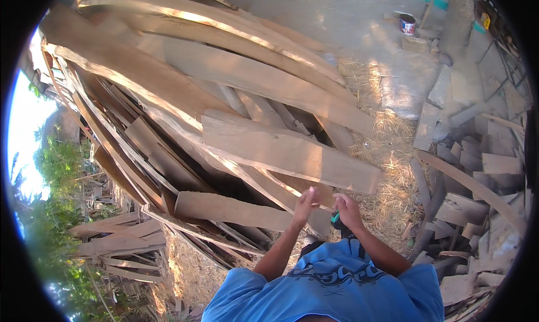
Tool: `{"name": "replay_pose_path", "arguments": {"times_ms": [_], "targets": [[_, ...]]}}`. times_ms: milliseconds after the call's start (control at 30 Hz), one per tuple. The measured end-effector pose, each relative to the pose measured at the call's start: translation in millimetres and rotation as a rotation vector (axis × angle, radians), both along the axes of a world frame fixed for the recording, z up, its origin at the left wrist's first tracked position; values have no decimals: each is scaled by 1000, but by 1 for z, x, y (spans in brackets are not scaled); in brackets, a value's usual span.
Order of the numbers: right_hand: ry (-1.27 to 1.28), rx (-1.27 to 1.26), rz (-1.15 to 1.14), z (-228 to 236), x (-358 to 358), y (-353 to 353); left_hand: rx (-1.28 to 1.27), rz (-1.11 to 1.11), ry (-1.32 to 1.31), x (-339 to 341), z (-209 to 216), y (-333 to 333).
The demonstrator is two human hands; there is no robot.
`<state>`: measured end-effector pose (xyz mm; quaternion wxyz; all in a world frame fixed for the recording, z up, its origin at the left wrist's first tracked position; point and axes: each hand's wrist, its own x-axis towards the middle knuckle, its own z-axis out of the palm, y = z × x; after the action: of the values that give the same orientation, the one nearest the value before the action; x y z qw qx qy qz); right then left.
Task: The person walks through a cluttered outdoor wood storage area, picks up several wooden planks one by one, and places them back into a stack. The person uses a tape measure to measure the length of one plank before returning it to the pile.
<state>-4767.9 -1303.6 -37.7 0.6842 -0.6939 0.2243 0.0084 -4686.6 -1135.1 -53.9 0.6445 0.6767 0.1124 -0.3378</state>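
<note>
My left hand (304,206) is closed, thumb and fingertips brought together, just past the near end of the stacked planks. What it may pinch is too small to make out. Close on its right is my right hand (349,210), its fingers curled and pointing toward the left one. A small green and black thing (336,217) shows under the right palm; its kind is unclear, and whether the hand grips it is hard to see. Beyond both hands, a wide pale plank (292,151) lies across the pile. A shorter plank (233,210) rests to the left.
Long curved boards (264,78) are piled ahead and to the left. Wood offcuts (463,210) heap up on the right, with a curved strip (477,188) across them. Straw (393,204) covers ground between. A tree trunk (457,22) and paint can (407,24) stand far right.
</note>
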Motion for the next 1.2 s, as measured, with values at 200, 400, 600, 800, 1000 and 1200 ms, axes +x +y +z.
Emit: {"name": "replay_pose_path", "arguments": {"times_ms": [200,400,600,800,1000,1200], "targets": [[-529,-774,-131,38,38,35,-310,92,53,-46,47,-18],[74,-13,523,11,1,17,-54,-331,-93,-56,65,20],[351,356,699,-2,-50,-11,-13,-656,184,-83,58,26],[360,546,-16,-22,-99,-148,355,-990,356,-56,49,111],[101,303,-984,-46,-194,-358,459,-1042,509,3,96,222],[604,-755,-929,-105,-250,-379,648,-952,553,53,150,220]]}}
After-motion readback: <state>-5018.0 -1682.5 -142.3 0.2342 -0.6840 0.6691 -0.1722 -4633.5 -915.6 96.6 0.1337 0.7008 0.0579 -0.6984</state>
